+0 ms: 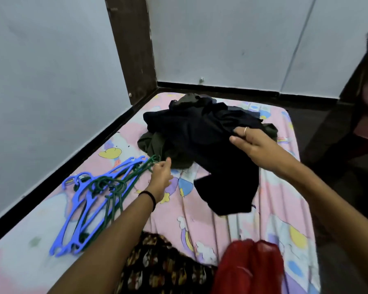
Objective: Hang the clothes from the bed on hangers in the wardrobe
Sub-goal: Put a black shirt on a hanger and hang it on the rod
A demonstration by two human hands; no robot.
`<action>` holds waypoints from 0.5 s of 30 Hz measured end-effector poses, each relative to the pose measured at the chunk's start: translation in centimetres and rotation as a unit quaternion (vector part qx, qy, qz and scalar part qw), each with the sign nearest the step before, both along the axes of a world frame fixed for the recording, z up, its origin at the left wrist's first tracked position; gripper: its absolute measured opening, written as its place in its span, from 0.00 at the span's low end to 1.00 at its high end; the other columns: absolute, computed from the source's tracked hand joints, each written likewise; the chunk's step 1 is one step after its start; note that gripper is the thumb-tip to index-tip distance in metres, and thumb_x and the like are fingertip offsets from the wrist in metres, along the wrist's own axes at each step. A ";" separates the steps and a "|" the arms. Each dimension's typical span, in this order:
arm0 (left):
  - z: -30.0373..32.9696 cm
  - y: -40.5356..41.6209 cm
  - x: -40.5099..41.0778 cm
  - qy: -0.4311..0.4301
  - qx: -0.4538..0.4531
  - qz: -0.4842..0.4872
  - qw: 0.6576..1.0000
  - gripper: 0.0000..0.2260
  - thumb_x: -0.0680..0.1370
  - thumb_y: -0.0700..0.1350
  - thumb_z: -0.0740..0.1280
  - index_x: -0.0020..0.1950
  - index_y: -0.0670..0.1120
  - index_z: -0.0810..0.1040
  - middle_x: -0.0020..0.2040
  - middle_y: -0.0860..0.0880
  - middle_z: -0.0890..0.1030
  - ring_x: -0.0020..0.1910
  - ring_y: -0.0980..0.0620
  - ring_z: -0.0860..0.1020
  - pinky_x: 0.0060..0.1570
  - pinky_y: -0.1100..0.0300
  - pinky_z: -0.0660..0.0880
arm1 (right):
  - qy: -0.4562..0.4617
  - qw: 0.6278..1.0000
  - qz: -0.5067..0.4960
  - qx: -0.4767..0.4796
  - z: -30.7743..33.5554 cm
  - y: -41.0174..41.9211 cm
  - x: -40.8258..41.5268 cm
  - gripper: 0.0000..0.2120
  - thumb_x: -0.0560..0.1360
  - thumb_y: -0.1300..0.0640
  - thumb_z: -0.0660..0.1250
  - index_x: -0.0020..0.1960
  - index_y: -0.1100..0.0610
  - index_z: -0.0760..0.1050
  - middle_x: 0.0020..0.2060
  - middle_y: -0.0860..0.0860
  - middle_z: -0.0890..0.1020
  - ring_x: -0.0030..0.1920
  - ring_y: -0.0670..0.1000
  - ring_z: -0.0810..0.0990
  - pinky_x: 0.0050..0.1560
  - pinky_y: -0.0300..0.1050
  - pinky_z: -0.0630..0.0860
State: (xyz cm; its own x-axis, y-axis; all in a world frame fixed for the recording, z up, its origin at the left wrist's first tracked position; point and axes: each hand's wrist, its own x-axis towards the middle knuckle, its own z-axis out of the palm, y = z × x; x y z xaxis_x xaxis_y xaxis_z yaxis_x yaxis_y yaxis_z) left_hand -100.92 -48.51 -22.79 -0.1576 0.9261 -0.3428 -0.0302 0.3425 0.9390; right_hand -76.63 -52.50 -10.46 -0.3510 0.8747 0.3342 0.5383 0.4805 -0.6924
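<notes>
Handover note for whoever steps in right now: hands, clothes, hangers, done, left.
Left hand: pinching the end of a green hanger at the edge of the hanger pile, blue and green, lying on the bed by the wall.
Right hand: gripping a black garment, lifted partway off the clothes pile in the middle of the bed.
Done: nothing is on a hanger yet; the wardrobe is not clearly in view.
Left: put the black garment on the hanger, hang it, then repeat for the rest of the pile.
</notes>
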 end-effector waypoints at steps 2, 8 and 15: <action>0.4 -1.7 0.4 -0.076 -0.039 -0.004 0.996 0.18 0.80 0.61 0.55 0.61 0.50 0.70 0.53 0.44 0.74 0.50 0.44 0.77 0.48 0.54 0.73 | -0.005 0.999 0.029 -0.040 0.4 -5.4 0.8 0.16 0.80 0.57 0.60 0.35 0.60 0.62 0.32 0.47 0.64 0.33 0.41 0.63 0.35 0.39 0.62; 0.3 -5.3 2.6 -0.159 -0.119 -0.084 0.977 0.31 0.77 0.69 0.53 0.63 0.44 0.74 0.45 0.48 0.79 0.42 0.50 0.75 0.47 0.54 0.76 | 0.023 0.929 0.218 -0.299 2.1 -19.3 3.2 0.14 0.79 0.55 0.61 0.36 0.58 0.66 0.32 0.50 0.64 0.33 0.46 0.62 0.33 0.39 0.62; -2.6 -8.4 5.0 -0.024 -0.113 -0.072 0.991 0.07 0.79 0.35 0.62 0.56 0.39 0.75 0.55 0.42 0.79 0.41 0.50 0.76 0.41 0.56 0.74 | -0.220 0.847 0.250 -0.414 -0.7 -21.2 3.0 0.14 0.80 0.49 0.61 0.49 0.60 0.75 0.38 0.48 0.77 0.41 0.45 0.76 0.49 0.40 0.74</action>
State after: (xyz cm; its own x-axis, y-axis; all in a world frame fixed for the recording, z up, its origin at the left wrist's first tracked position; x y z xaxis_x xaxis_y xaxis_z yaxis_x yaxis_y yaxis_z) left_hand -95.91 -56.88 -25.41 -0.0081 0.8362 -0.5484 -0.0090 0.5483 0.8362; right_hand -73.66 -73.71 -11.20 -0.6780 0.4507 -0.5807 0.7042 0.1715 -0.6890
